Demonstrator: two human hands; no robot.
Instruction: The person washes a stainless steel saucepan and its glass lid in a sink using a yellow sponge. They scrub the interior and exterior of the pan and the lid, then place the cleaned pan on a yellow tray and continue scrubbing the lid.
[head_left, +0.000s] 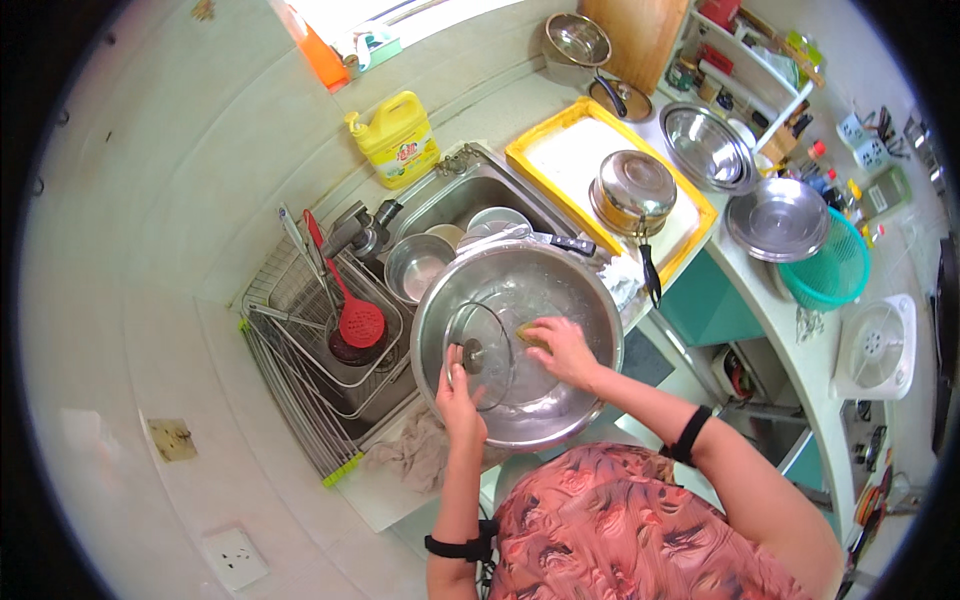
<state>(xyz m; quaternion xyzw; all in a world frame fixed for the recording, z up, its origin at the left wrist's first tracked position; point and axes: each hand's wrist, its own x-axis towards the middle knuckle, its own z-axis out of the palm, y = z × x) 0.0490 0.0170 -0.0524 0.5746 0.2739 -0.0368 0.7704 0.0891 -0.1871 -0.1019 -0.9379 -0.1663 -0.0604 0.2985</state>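
Note:
A large stainless steel basin (570, 296) with a little water in it rests over the sink's front. Inside it, my left hand (459, 401) grips the rim of a round glass pot lid (491, 330), which stands tilted. The lid's knob (473, 356) shows near my fingers. To the right of the lid, my right hand (564, 351) holds a small yellowish sponge or scrubber (529, 334), mostly covered by my fingers. The sponge appears apart from the glass. A knife with a black handle (574, 244) lies by the basin's far rim.
Steel bowls (420, 268) sit in the sink behind the basin. A wire rack (277, 322) at left holds a red ladle (361, 322). A yellow detergent jug (397, 142) stands by the wall. Right, a yellow-rimmed tray (547, 142) bears an upturned saucepan (636, 187); a cloth (412, 454) lies front left.

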